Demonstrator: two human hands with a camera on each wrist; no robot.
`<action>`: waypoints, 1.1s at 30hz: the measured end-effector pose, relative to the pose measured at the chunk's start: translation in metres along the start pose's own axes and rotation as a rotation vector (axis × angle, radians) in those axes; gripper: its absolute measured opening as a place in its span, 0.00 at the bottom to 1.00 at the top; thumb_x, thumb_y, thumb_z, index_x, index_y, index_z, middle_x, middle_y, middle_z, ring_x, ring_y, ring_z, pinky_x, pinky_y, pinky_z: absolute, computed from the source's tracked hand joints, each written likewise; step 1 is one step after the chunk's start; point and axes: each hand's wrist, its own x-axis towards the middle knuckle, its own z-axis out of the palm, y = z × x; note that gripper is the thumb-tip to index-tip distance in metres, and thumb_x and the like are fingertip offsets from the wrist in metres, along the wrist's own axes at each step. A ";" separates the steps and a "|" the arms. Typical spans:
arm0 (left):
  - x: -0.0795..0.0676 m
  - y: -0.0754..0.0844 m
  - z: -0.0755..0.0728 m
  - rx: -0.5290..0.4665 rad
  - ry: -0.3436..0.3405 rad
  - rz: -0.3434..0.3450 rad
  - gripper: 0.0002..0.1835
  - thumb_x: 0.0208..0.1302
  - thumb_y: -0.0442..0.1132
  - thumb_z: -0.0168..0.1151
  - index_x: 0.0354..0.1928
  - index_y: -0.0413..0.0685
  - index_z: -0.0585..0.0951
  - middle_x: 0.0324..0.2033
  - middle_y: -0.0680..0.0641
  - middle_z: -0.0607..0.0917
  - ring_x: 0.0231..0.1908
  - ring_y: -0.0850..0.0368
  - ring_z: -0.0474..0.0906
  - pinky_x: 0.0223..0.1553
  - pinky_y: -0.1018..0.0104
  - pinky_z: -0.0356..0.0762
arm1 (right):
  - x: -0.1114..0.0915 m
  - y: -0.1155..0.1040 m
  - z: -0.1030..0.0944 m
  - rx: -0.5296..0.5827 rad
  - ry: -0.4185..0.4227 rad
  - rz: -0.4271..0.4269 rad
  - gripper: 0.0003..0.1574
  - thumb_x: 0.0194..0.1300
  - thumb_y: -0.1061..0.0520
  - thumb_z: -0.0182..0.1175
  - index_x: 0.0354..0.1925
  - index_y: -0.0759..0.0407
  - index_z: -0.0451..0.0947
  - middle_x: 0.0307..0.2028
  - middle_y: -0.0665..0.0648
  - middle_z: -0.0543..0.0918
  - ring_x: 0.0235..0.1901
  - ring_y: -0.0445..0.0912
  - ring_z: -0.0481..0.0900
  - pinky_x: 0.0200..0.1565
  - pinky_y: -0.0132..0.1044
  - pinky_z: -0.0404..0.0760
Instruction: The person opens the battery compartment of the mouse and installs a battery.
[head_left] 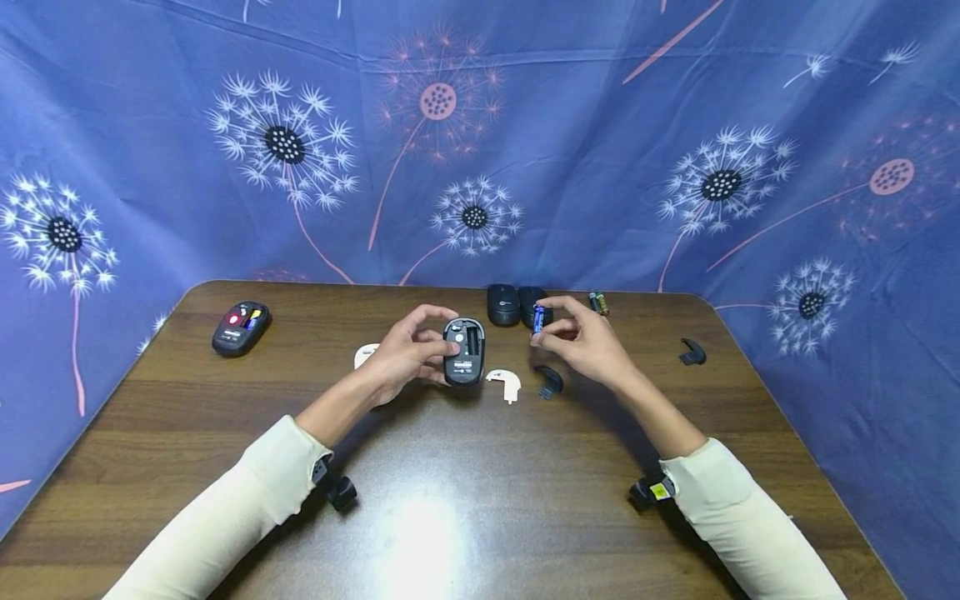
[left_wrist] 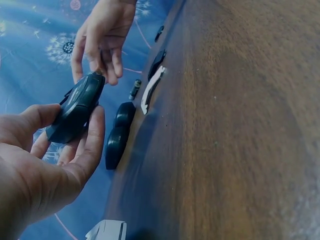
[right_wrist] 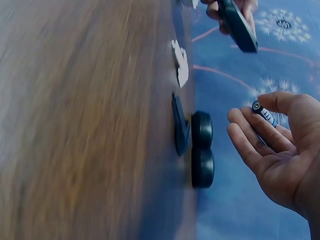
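My left hand (head_left: 408, 354) grips a black computer mouse (head_left: 467, 371) above the table, its underside with the uncovered battery slot facing me. To its right, my right hand (head_left: 588, 337) pinches a blue battery (head_left: 538, 319) between thumb and fingers, apart from the mouse. In the right wrist view one end of the battery (right_wrist: 257, 106) shows beside the thumb. Below and between the hands lie a white battery cover (head_left: 507, 383) and a black battery cover (head_left: 551, 382). A white mouse (head_left: 364, 355) is partly hidden behind my left hand.
Two black mice (head_left: 503, 306) stand side by side at the back edge, one partly behind the right hand. Loose batteries (head_left: 598, 302) lie to their right. Another black cover (head_left: 693, 352) lies far right. At far left, an upturned mouse (head_left: 241, 329) has a battery in its slot.
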 end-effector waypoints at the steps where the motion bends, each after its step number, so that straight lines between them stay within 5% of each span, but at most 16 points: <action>1: 0.000 -0.001 0.000 -0.002 -0.001 -0.001 0.32 0.76 0.27 0.68 0.78 0.49 0.72 0.41 0.46 0.88 0.37 0.52 0.91 0.35 0.60 0.96 | 0.001 -0.002 0.003 0.014 -0.004 -0.004 0.35 0.75 0.58 0.73 0.76 0.54 0.77 0.45 0.57 0.98 0.51 0.49 0.95 0.52 0.28 0.82; 14: 0.004 -0.001 0.005 -0.023 -0.022 -0.017 0.32 0.76 0.27 0.67 0.78 0.50 0.72 0.46 0.44 0.88 0.38 0.52 0.92 0.37 0.59 0.96 | 0.009 -0.029 0.029 0.103 -0.018 -0.062 0.36 0.69 0.57 0.80 0.72 0.58 0.82 0.46 0.59 0.97 0.45 0.46 0.93 0.47 0.32 0.87; 22: 0.006 -0.003 0.007 -0.026 -0.033 -0.005 0.32 0.77 0.26 0.66 0.78 0.47 0.71 0.41 0.47 0.89 0.37 0.53 0.92 0.36 0.58 0.96 | 0.013 -0.041 0.040 0.156 -0.010 -0.109 0.35 0.68 0.58 0.81 0.70 0.61 0.83 0.45 0.62 0.96 0.40 0.44 0.92 0.43 0.29 0.89; 33: 0.006 -0.002 0.010 -0.011 -0.017 0.009 0.31 0.76 0.27 0.67 0.77 0.48 0.73 0.40 0.46 0.88 0.36 0.54 0.91 0.35 0.60 0.95 | 0.015 -0.049 0.050 0.025 -0.027 -0.218 0.32 0.67 0.60 0.82 0.66 0.59 0.85 0.47 0.60 0.88 0.47 0.50 0.87 0.53 0.39 0.94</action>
